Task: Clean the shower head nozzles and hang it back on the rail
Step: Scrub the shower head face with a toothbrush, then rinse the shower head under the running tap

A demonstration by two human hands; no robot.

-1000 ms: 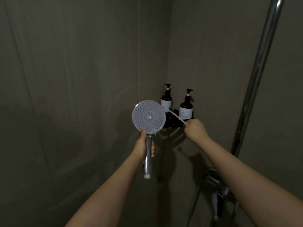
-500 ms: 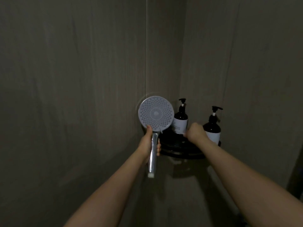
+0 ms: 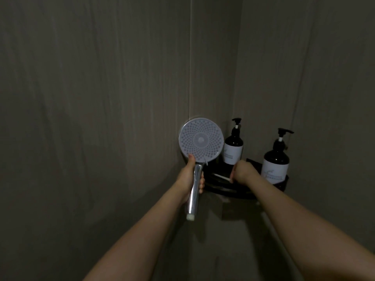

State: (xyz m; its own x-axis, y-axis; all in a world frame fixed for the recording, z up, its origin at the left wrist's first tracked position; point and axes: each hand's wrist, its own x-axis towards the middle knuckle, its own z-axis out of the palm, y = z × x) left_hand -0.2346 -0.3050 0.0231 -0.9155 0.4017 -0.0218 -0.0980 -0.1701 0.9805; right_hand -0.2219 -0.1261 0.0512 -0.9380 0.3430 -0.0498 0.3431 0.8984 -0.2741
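Note:
My left hand [image 3: 189, 175] grips the chrome handle of the shower head [image 3: 200, 140] and holds it upright, its round white nozzle face turned toward me. No hose hangs from the handle's lower end. My right hand [image 3: 242, 172] is over the black corner shelf [image 3: 227, 189] and pinches the end of a thin white stick [image 3: 220, 177], perhaps a small brush, which lies low on the shelf. The rail is out of view.
Two dark pump bottles with white labels stand on the corner shelf, one [image 3: 233, 145] at the back and one [image 3: 276, 159] at the right. Grey tiled walls meet in the corner behind them. The light is dim.
The view swung left, so the chrome rail and tap left the frame. My right hand lowered the white stick from near the nozzle face down onto the corner shelf. The shower head stayed upright.

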